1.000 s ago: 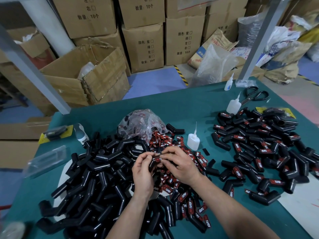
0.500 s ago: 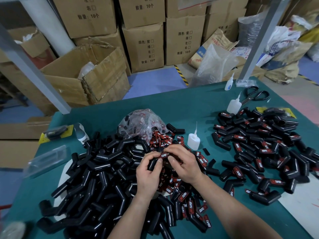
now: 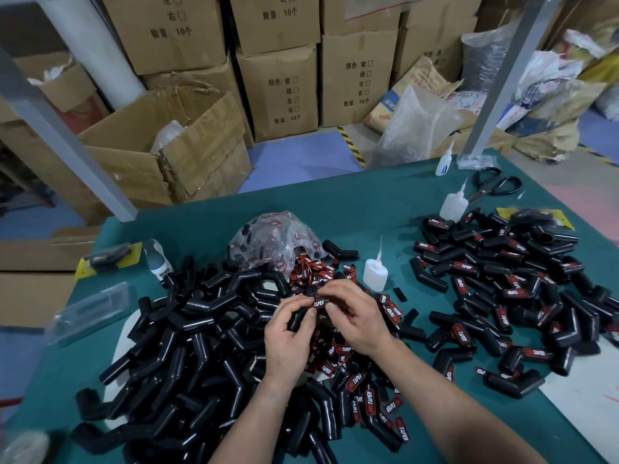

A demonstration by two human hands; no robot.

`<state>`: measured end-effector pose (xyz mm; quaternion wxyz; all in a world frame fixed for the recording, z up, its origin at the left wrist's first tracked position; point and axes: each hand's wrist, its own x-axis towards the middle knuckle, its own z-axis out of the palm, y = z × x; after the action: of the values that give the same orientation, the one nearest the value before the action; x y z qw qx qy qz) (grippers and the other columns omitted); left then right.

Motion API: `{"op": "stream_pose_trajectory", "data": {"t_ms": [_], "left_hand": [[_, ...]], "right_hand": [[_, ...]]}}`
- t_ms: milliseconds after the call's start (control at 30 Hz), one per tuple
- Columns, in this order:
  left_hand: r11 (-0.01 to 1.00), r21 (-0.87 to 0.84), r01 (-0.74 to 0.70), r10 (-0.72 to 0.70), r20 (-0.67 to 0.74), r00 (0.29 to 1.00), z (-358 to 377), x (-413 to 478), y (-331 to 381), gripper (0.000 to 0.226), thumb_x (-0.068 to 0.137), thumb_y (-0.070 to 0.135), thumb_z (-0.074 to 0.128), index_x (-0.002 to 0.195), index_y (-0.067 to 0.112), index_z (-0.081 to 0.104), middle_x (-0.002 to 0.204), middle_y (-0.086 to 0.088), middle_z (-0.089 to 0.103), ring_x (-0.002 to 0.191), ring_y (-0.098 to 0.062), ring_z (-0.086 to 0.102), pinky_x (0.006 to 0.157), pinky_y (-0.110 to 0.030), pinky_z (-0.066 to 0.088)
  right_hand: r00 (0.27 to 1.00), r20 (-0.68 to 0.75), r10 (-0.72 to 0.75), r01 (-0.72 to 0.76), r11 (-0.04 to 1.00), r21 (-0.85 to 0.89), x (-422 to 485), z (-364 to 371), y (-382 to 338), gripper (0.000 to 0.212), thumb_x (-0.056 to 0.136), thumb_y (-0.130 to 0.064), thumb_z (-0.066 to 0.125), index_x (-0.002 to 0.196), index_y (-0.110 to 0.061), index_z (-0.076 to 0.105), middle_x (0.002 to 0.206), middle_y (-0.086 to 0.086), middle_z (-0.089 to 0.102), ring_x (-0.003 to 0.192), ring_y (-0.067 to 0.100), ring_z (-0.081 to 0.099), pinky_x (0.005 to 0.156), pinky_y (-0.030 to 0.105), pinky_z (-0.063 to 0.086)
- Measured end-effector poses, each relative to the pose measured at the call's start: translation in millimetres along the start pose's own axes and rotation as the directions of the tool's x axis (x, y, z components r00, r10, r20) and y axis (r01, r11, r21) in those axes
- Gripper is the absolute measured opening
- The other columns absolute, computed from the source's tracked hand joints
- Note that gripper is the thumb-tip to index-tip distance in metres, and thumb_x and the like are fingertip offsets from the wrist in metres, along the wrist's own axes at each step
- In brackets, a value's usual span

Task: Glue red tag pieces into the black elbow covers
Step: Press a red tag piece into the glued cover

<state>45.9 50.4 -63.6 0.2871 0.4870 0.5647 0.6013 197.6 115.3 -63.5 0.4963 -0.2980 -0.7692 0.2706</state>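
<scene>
**Hands closed on 1 cover and 1 tag at table centre**

Working surface: green table (image 3: pixel 368 202), loaded across most of its width. On left side, largest heap of plain black covers (image 3: pixel 187 346), piled several deep. On right side, 2nd heap of tagged covers (image 3: pixel 522 283), red labels facing up, well apart from 1st heap. Between the 2 heaps, spread of loose red tags (image 3: pixel 368 396), running from near edge up to clear plastic bag (image 3: pixel 268 239) holding more of same.

Over that spread, both hands together. Left hand (image 3: pixel 284 339) with fingers curled round 1 black elbow cover (image 3: pixel 297 319). Right hand (image 3: pixel 358 316) pinching 1 red tag (image 3: pixel 319 302) between thumb and fingertips, against upper end of that cover. Lettering "TAPER" legible on tag.

Just right of hands, white glue bottle (image 3: pixel 375 269), upright, nozzle up, clear of both hands. 2nd glue bottle (image 3: pixel 453 204) at far edge of right heap. 3rd glue bottle (image 3: pixel 443 164) farther back, near black scissors (image 3: pixel 495 185).
</scene>
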Motion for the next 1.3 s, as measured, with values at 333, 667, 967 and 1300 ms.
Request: {"op": "stream_pose_trajectory", "data": {"t_ms": [333, 667, 967, 1300], "left_hand": [[0.999, -0.022, -0.032, 0.032, -0.010, 0.999, -0.7, -1.8, 1.5, 0.016, 0.090, 0.029, 0.064, 0.102, 0.036, 0.072, 0.109, 0.011, 0.073, 0.110, -0.017, 0.070, 0.097, -0.022, 0.052], [0.996, -0.081, 0.034, -0.035, -0.016, 0.999, -1.4, -4.4, 0.4, 0.039, 0.088, 0.013, 0.069, 0.117, 0.038, 0.067, 0.116, 0.012, 0.072, 0.113, -0.013, 0.068, 0.094, -0.017, 0.051], [0.996, -0.084, 0.023, -0.025, -0.022, 0.999, -0.9, -5.6, 2.8, 0.039, 0.084, 0.032, 0.070, 0.118, 0.049, 0.063, 0.119, 0.013, 0.071, 0.115, -0.012, 0.068, 0.097, -0.018, 0.052], [0.994, -0.096, 0.046, -0.053, -0.072, 0.996, -0.6, -6.1, -1.8, 0.027, 0.092, 0.015, 0.063, 0.116, 0.024, 0.068, 0.116, 0.010, 0.072, 0.111, -0.012, 0.068, 0.096, -0.023, 0.053]], "right_hand": [[0.997, 0.031, -0.073, 0.074, 0.997, -0.032, 0.1, 2.2, 0.6, 0.019, 0.094, -0.003, 0.064, 0.112, -0.001, 0.069, 0.114, 0.006, 0.063, 0.108, 0.019, 0.063, 0.093, 0.032, 0.052], [0.993, 0.026, -0.116, 0.118, 0.990, -0.083, 1.2, 4.9, -1.0, 0.018, 0.089, 0.000, 0.069, 0.106, 0.002, 0.072, 0.108, 0.011, 0.064, 0.102, 0.019, 0.064, 0.087, 0.029, 0.054], [0.968, 0.149, -0.201, 0.226, 0.958, -0.177, -2.4, 7.1, 1.0, 0.025, 0.096, -0.007, 0.059, 0.119, -0.012, 0.068, 0.120, 0.009, 0.060, 0.108, 0.019, 0.063, 0.077, 0.035, 0.058], [0.973, 0.141, -0.184, 0.199, 0.974, -0.105, -3.4, 10.2, 3.3, 0.034, 0.098, -0.007, 0.060, 0.132, -0.005, 0.060, 0.125, 0.011, 0.057, 0.115, 0.020, 0.060, 0.087, 0.035, 0.057]]}}
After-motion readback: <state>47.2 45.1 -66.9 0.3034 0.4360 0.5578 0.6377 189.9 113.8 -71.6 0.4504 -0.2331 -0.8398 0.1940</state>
